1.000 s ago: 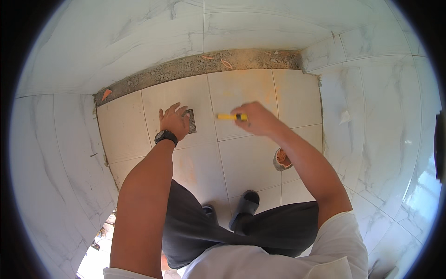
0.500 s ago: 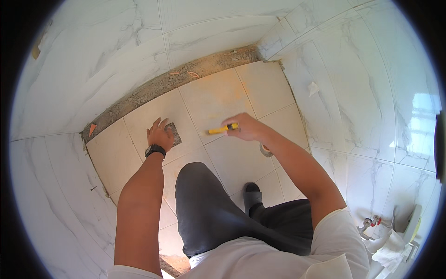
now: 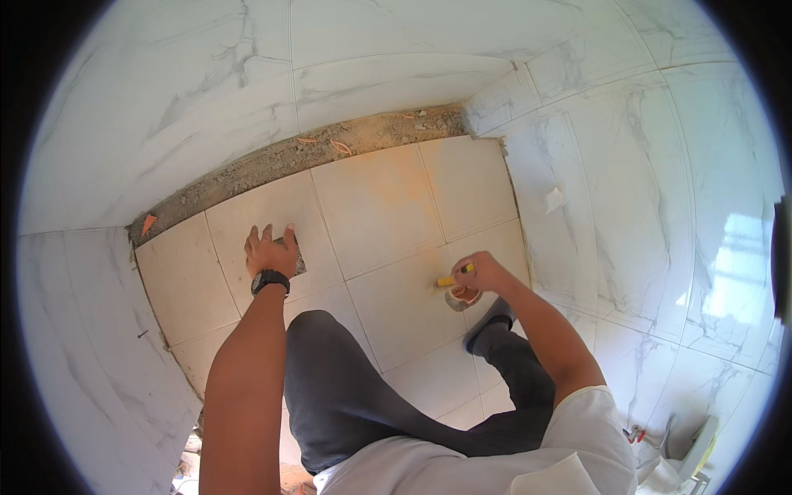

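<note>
My left hand (image 3: pixel 271 252) is open, fingers spread, over the left part of the pale floor tiles (image 3: pixel 379 202). It partly covers a small dark, rough square patch (image 3: pixel 299 262) among the tiles; whether it presses on the floor I cannot tell. A dark watch (image 3: pixel 270 282) sits on that wrist. My right hand (image 3: pixel 480 272) is closed around a slim yellow-and-black tool (image 3: pixel 446 281), its end pointing left. The tool's exact kind does not show. Just below this hand lies a round thing with a pale rim and reddish-brown inside (image 3: pixel 464 299), partly hidden by the hand.
A strip of bare rubble and soil (image 3: pixel 272 157) runs along the far wall. Marble-patterned wall tiles (image 3: pixel 610 190) enclose the floor. My shoe (image 3: pixel 487 323) rests right of centre. A tap with a red part (image 3: pixel 635 434) is at lower right; an orange shard (image 3: pixel 148 224) lies far left.
My right hand has moved right and nearer, carrying the yellow tool over to the round thing. My left hand covers more of the dark patch. My shoe has shifted right, and the view has tilted.
</note>
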Demonstrator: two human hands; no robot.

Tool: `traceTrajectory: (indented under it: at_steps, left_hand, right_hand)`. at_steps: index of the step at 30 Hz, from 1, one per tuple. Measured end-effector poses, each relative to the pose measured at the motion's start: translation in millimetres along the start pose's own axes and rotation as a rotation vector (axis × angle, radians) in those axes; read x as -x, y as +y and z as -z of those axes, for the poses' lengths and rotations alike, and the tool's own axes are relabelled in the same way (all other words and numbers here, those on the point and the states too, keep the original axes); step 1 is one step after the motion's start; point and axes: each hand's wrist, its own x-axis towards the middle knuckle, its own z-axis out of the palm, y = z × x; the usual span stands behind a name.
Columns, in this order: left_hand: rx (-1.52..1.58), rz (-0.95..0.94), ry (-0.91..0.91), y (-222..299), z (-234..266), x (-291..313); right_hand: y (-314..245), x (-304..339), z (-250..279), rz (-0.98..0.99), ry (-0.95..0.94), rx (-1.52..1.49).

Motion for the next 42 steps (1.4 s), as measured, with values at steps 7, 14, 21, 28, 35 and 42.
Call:
traceTrajectory:
  at_steps: [7, 14, 21, 28, 35, 42]
  left_hand:
    - [-0.066, 0.024, -0.046, 6, 7, 2]
    - [-0.061, 0.041, -0.060, 9, 11, 2]
    - [-0.053, 0.043, -0.033, 8, 11, 4]
    - [-0.058, 0.045, -0.021, 8, 9, 4]
    - [-0.057, 0.026, -0.031, 7, 8, 3]
    - [-0.052, 0.048, -0.043, 6, 8, 2]
  right_hand:
    - [-37, -185, 125, 0.066, 0.375, 0.111]
    - [-35, -128, 129, -0.252, -0.281, 0.098]
    - [-22, -207, 156, -0.237, 0.143, 0.187]
    - [-42, -207, 162, -0.161, 0.184, 0.017]
    - [-46, -164, 102, 0.016, 0.604, -0.196]
    - [-21, -40, 18, -0.071, -0.351, 0.151]
